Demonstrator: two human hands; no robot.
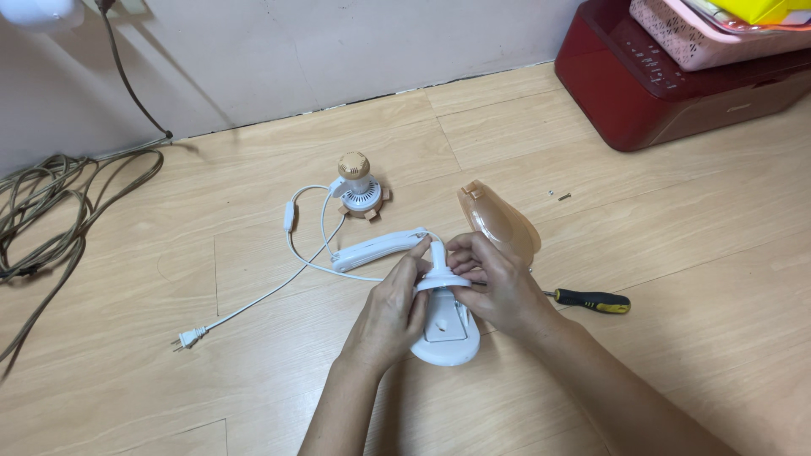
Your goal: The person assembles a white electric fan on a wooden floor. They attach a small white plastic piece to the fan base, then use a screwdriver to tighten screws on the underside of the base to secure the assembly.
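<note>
- A white round fitting with a short stem (438, 268) is gripped by both hands, held just above a white oval base (448, 336) that lies on the wooden floor (676, 253).
- The left hand (390, 311) is closed on the fitting's left rim, thumb and fingers pinched around it.
- The right hand (498, 283) is closed on the fitting's right rim, fingers curled over the top.
- A white elongated housing (376, 249) is seen just beyond the left hand, lying on the floor, joined to a white cord (279, 291).
- The cord is run left to an inline switch (290, 218) and ends at a two-pin plug (187, 339).
- A small motor unit with a beige cap (359, 187) is placed farther back, connected by the same cord.
- A translucent brown cover (498, 221) is laid just behind the right hand.
- A screwdriver with a black and yellow handle (591, 301) is laid to the right of the right wrist.
- Two small screws (558, 195) are seen farther right, well apart from the hands.
- A red appliance (667, 84) with a pink basket (693, 34) on it is set at the wall, top right.
- A bundle of dull greenish cable (42, 198) is piled at the left edge.
</note>
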